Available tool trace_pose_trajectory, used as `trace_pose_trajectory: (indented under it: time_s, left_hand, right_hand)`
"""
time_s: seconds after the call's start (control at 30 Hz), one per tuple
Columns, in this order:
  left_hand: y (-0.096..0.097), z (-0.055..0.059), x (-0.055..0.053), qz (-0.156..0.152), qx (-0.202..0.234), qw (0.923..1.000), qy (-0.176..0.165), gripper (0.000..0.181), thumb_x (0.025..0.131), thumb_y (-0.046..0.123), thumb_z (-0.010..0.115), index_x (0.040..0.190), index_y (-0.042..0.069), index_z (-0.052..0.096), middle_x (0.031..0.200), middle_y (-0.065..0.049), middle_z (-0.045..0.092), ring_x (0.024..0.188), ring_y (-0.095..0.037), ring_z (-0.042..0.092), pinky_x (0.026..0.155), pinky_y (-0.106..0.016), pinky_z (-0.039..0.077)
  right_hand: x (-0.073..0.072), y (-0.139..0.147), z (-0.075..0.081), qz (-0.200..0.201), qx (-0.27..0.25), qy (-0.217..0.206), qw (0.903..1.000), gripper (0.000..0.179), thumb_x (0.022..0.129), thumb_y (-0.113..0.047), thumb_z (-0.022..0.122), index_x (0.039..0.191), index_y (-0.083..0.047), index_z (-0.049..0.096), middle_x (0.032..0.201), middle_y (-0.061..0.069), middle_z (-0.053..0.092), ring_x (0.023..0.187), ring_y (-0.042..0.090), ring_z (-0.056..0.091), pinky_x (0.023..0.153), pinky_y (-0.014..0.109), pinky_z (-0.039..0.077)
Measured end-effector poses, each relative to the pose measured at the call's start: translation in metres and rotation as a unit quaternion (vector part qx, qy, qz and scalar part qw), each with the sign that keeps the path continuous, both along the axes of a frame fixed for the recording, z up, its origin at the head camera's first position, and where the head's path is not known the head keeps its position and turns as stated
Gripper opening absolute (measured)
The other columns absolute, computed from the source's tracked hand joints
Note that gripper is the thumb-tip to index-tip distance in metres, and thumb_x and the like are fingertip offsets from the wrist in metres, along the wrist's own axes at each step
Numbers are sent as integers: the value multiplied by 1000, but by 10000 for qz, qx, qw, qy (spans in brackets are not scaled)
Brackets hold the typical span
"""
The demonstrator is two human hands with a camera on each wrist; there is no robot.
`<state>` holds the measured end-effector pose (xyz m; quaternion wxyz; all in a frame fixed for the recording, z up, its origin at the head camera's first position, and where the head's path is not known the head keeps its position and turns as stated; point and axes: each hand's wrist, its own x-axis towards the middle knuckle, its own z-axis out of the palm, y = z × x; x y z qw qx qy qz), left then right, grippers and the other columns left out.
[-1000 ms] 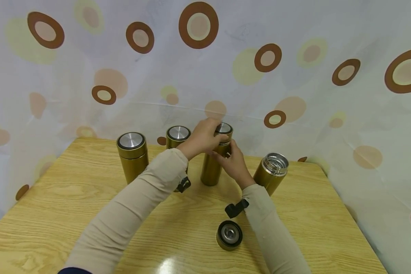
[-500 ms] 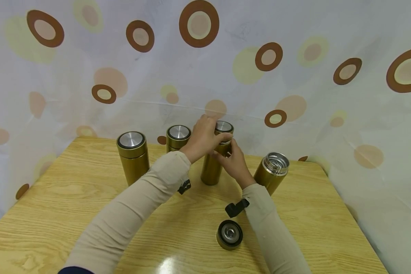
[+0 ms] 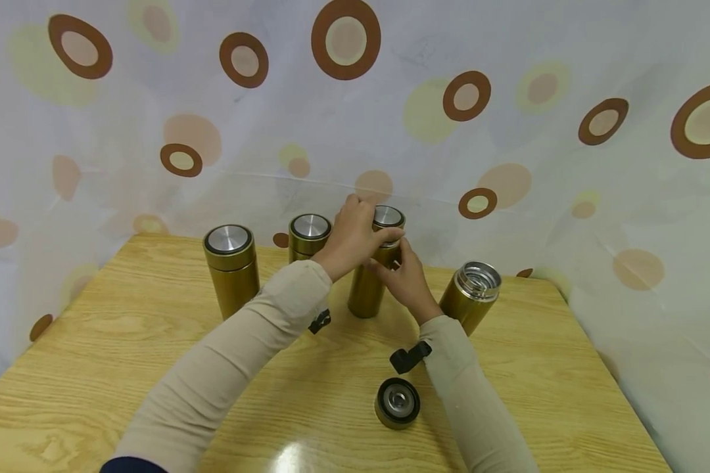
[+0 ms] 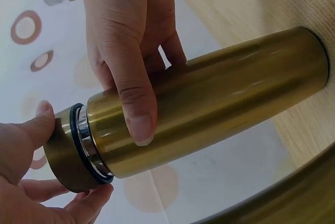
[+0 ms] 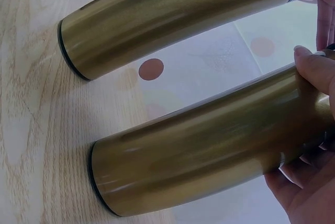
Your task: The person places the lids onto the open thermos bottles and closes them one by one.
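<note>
You have your left hand [image 3: 355, 233] on top, its thumb and fingers pinching the gold screw lid [image 4: 62, 153] from the sides. Just below it, your right hand [image 3: 407, 279] is curled round the upper body of the gold vacuum flask [image 4: 225, 101], which stands upright under your grip with its base on the wooden table [image 3: 94, 328]. Between lid and body a strip of silver neck [image 4: 85, 132] is showing; whether the lid is going on or coming off, I cannot tell.

To do this well, I would let the right hand hold the body firmly and turn only the left, with the lid level, so the thread should not bind. Squeeze evenly, because this smooth metal may slip. Please mind your right forearm: the open flask [image 3: 472, 309] stands just beside it, to the right of the grip, and the loose lid [image 3: 398, 402] lies underside up, nearer to you.
</note>
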<state>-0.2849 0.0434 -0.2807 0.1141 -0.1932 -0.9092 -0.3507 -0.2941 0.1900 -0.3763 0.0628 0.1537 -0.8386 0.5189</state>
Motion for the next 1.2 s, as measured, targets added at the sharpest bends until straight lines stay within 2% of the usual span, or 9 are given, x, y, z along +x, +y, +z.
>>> trace_pose_trajectory:
  time_s: [0.17, 0.37, 0.57, 0.73, 0.87, 1.0, 1.2]
  left_hand:
    - [1, -1, 1, 53, -78, 9999, 35, 58, 84, 37, 73, 126, 0, 56, 112, -16, 52, 101, -27, 50, 87, -39, 45]
    - [0, 0, -2, -17, -96, 9999, 73, 58, 84, 37, 73, 126, 1, 56, 112, -16, 53, 101, -27, 50, 85, -39, 45]
    - [-3, 1, -4, -201, -115, 9994, 247, 54, 84, 34, 74, 123, 2, 58, 106, -13, 58, 101, -26, 52, 84, -38, 44]
    - [-7, 3, -5, -445, -16, 9990, 34, 51, 85, 32, 73, 124, 3, 59, 99, -10, 61, 90, -23, 56, 75, -34, 44]
    - [-10, 6, -5, -613, -145, 9976, -279, 49, 88, 29, 70, 127, 2, 57, 109, -10, 63, 99, -23, 60, 83, -33, 48]
    - [-11, 11, -5, -804, -537, 9940, -513, 45, 94, 25, 63, 129, -1, 54, 119, -13, 62, 109, -26, 59, 91, -35, 47]
    - [-12, 15, -6, -1021, -982, 9877, -661, 54, 98, 21, 56, 144, 0, 39, 146, -14, 43, 134, -30, 41, 108, -37, 36]
  right_hand:
    - [-2, 0, 2, -31, -36, -40, 10000, 69, 92, -32, 65, 145, -7, 29, 139, 16, 43, 131, 31, 41, 110, 47, 31]
    - [-1, 1, 3, -55, -64, -79, 9999, 69, 91, -33, 66, 144, -7, 30, 140, 16, 42, 132, 30, 40, 111, 47, 30]
    - [-1, 0, 3, -79, -78, -52, 9999, 68, 91, -34, 66, 143, -8, 32, 139, 15, 43, 130, 29, 42, 109, 47, 33]
    - [1, -1, 3, -51, -128, 15, 9999, 66, 90, -35, 67, 142, -11, 34, 137, 12, 45, 127, 28, 44, 106, 48, 36]
    - [3, -1, 2, -22, -137, 22, 9999, 68, 90, -36, 67, 144, -14, 33, 137, 10, 45, 125, 27, 46, 104, 48, 38]
    - [3, -1, 2, -13, -148, 46, 9999, 70, 90, -36, 67, 146, -14, 31, 137, 11, 45, 124, 28, 47, 103, 48, 39]
    - [2, -1, 0, 65, -186, 80, 9998, 68, 91, -35, 66, 146, -15, 31, 135, 10, 46, 121, 27, 48, 101, 48, 41]
